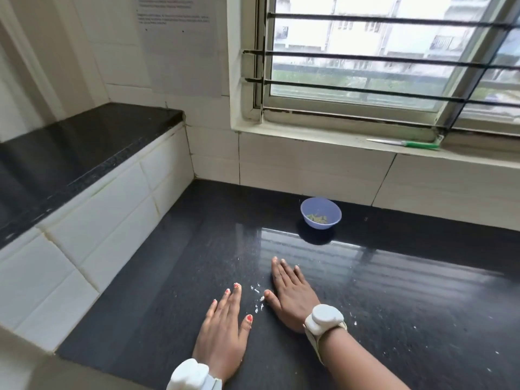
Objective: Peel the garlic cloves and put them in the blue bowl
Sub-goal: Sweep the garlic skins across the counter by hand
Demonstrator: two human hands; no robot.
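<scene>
Glossy stone counter [394,291]; plastic bowl [320,213]

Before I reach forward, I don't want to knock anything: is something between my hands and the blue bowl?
Nothing visible. Only bare dark counter lies between the right hand, the left hand and the blue bowl; white peel flakes lie between the hands.

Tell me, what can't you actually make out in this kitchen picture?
- What lies in the blue bowl: head view, small yellowish-green bits, too small to identify.
- Whether anything sits under the left hand or right hand: both lie flat, palms hiding the counter.
- The text on the paper on the wall: blurred.
- The white flecks between the hands: too small to name.
</scene>
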